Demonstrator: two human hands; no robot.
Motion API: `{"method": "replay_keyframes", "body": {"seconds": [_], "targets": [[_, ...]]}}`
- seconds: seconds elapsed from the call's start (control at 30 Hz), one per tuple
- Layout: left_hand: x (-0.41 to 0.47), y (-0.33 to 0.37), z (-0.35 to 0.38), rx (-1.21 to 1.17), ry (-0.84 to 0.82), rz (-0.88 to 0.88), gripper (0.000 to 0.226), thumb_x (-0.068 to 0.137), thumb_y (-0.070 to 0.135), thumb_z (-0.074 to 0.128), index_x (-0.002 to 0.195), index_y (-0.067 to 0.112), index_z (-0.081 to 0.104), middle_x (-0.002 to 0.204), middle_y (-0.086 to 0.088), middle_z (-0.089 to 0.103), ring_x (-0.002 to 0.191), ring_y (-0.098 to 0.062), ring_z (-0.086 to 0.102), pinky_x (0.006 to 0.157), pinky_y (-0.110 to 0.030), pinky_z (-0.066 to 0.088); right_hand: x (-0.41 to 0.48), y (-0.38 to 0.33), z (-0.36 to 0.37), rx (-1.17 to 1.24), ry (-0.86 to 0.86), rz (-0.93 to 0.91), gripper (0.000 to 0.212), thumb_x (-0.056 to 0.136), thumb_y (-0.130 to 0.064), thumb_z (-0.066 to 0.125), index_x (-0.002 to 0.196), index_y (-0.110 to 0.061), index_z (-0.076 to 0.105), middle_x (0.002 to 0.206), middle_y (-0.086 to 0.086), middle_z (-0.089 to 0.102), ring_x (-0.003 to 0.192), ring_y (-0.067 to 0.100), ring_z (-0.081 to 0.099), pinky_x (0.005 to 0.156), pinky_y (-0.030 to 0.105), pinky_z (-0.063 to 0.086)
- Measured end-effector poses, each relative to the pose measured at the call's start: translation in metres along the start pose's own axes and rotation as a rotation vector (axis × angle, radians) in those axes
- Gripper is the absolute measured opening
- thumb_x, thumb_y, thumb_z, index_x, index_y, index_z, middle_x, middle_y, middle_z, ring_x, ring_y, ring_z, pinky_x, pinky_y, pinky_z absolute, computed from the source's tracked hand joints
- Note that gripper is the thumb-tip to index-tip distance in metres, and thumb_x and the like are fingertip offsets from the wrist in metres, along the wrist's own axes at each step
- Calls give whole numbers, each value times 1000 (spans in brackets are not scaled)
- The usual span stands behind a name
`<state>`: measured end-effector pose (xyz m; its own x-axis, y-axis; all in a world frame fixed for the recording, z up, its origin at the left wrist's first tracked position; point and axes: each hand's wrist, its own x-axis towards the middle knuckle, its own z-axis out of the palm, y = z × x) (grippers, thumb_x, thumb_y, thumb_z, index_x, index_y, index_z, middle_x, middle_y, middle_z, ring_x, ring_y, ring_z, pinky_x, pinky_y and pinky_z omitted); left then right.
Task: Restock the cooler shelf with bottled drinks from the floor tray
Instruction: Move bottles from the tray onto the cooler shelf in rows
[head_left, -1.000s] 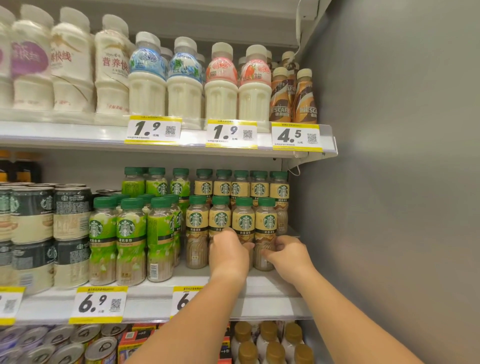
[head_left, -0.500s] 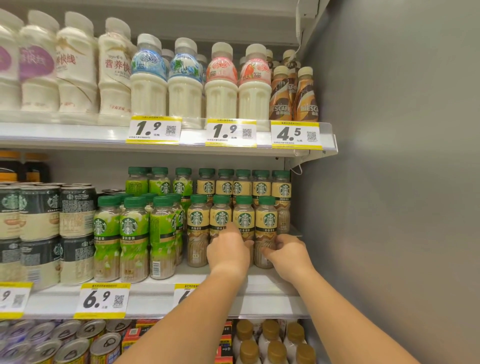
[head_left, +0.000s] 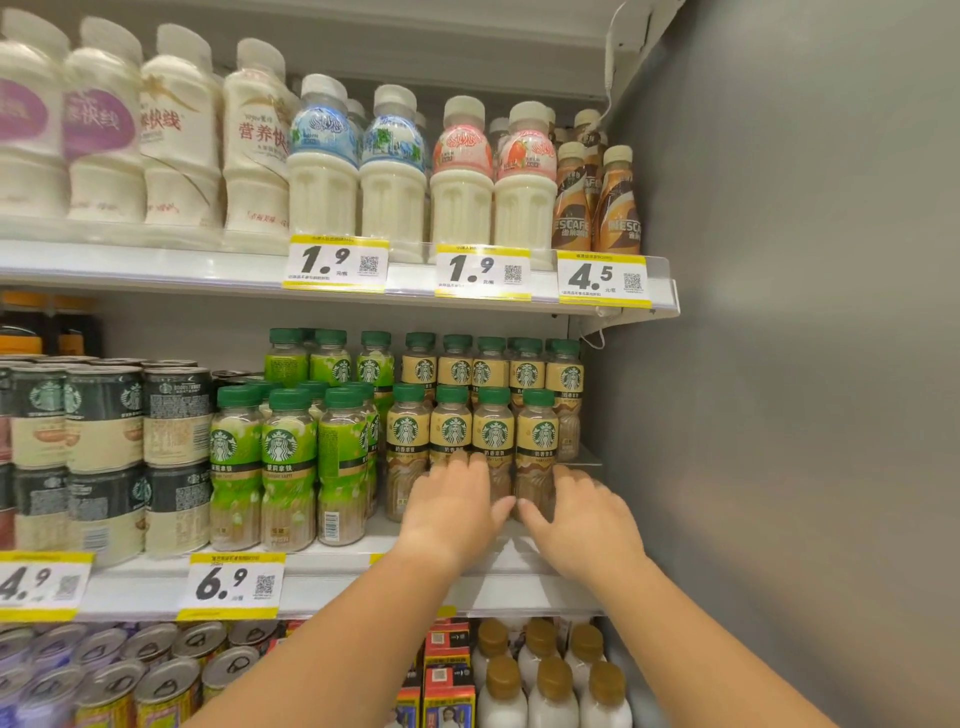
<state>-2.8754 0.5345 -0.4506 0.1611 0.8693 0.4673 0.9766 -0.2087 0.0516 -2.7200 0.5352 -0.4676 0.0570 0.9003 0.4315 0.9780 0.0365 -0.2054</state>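
Note:
Tan-label coffee bottles with green caps (head_left: 408, 441) stand in rows on the right end of the middle shelf (head_left: 337, 587). My left hand (head_left: 452, 512) wraps the lower part of the third front bottle (head_left: 493, 431). My right hand (head_left: 584, 517) holds the base of the fourth front bottle (head_left: 537, 436), next to the cooler's side wall. Both bottles stand upright on the shelf. The two thumbs almost meet between them. The floor tray is out of sight.
Green-label bottles (head_left: 283, 457) stand to the left of the tan ones, then stacked cans (head_left: 104, 415). The grey cooler wall (head_left: 779, 364) closes the right side. The upper shelf (head_left: 208, 265) carries white milk drinks and brown coffee bottles (head_left: 618, 208). Cans and small bottles fill the shelf below.
Both hands have stayed on the same two front bottles, with the fingers a little lower on them. The view has drifted slightly left.

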Motion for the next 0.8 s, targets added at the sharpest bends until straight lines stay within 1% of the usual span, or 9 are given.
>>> {"method": "replay_keyframes", "body": {"seconds": [0.03,0.1,0.2,0.3,0.37,0.43,0.5,0.6,0.8], "targets": [[-6,-4,-1,53,-7,39,61,98,61,35,136,13,43,131,-11,53,120,-32,50,98,-45,45,-7,0,1,-38,-11,-13,77,93,-69,27,152,-20,31,155,8,41,143,31,36,117,47,30],[-18,-16,-2,96,-15,75,69,97,64,28,143,13,37,139,-13,48,129,-34,43,107,-52,36,-24,-2,3,-85,-4,-45,79,93,-69,21,156,-22,24,163,8,28,151,30,20,122,48,16],[-43,-35,-2,84,-13,127,80,95,69,22,155,16,19,157,-15,30,144,-37,24,116,-60,21,-57,-9,9,-106,13,-75,80,93,-68,21,159,-24,14,168,8,11,154,27,4,124,47,4],[-76,-55,0,73,-7,211,83,93,71,18,159,21,6,166,-12,10,152,-35,7,119,-60,13,-98,-22,13,-148,-1,-89,83,91,-69,18,160,-23,8,168,9,-2,155,28,-6,122,46,-3],[-100,-70,3,103,0,265,85,92,72,13,159,21,6,166,-14,9,152,-37,8,119,-60,14,-126,-34,16,-204,-11,-83,86,89,-70,17,160,-21,13,168,13,1,154,32,-1,122,49,0],[-123,-85,7,97,0,299,88,89,73,10,158,18,16,164,-18,18,150,-41,17,116,-62,20,-153,-47,19,-226,0,-76,87,88,-68,21,158,-16,26,165,18,16,152,37,14,121,53,11],[-149,-98,14,73,-4,331,89,89,72,14,156,15,27,160,-20,27,146,-44,27,112,-64,27,-179,-58,23,-242,11,-63,86,87,-66,26,154,-13,36,161,21,27,149,39,25,120,54,18],[-193,-116,29,59,9,405,86,90,70,19,154,14,32,158,-22,31,142,-45,34,110,-63,30,-219,-70,34,-305,8,-59,85,87,-65,27,154,-13,34,162,19,27,150,37,24,120,52,17],[-278,-146,86,-6,-79,477,84,90,68,20,155,14,29,159,-22,29,145,-43,28,114,-61,26,-296,-67,74,-381,-141,-114,82,89,-61,27,153,-10,33,159,23,31,147,42,28,118,54,23]]}}
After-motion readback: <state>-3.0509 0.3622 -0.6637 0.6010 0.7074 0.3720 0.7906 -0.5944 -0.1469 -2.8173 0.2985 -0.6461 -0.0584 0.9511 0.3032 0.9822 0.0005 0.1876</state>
